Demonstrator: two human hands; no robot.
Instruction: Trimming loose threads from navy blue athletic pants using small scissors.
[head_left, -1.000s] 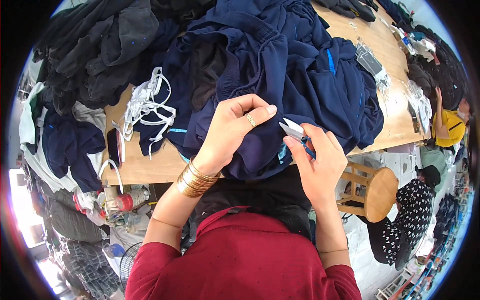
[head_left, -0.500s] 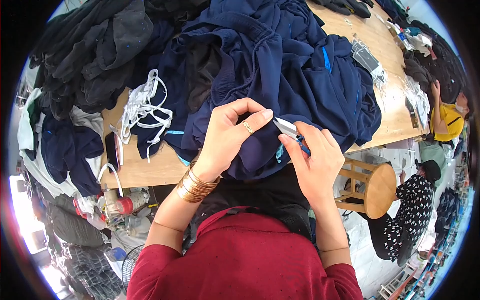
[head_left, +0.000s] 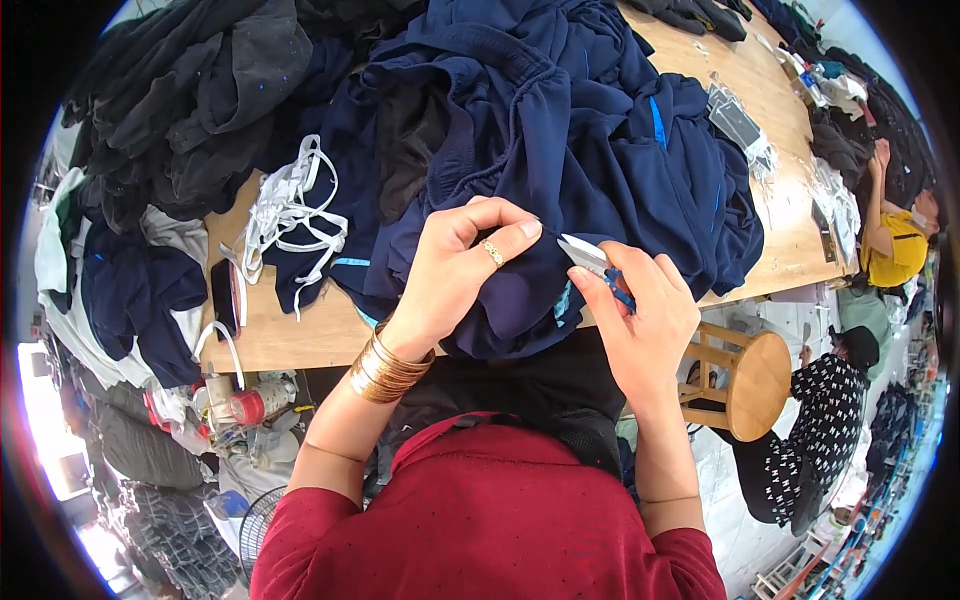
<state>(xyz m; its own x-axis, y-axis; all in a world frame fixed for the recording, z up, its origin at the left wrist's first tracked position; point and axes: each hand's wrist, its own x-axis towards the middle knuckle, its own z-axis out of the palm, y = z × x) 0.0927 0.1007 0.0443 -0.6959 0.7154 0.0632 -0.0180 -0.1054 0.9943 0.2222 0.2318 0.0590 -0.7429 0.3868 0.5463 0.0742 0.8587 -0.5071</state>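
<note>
Thread snips (head_left: 590,258) with pale blades and blue handles are gripped in my right hand (head_left: 650,305), their tips pointing left. My left hand (head_left: 465,262), with a ring and gold bangles, is closed in a pinch just left of the blades. What lies between its thumb and finger is too small to make out; a thin dark strand seems to run from there toward the snips. Beneath both hands spreads a heap of navy garments (head_left: 600,170), with a gathered elastic waistband (head_left: 500,165) showing. The snip tips are apart from my left fingertips.
Black garments (head_left: 200,110) are piled at the far left, beside tangled white cords (head_left: 290,215) and a phone (head_left: 223,300). Tags (head_left: 738,120) lie on the wooden table (head_left: 790,215) at right. A wooden stool (head_left: 758,385) and two people are off to the right.
My right hand and the snips have shifted slightly right, widening the gap to my left fingertips. My left hand keeps its pinch at nearly the same place.
</note>
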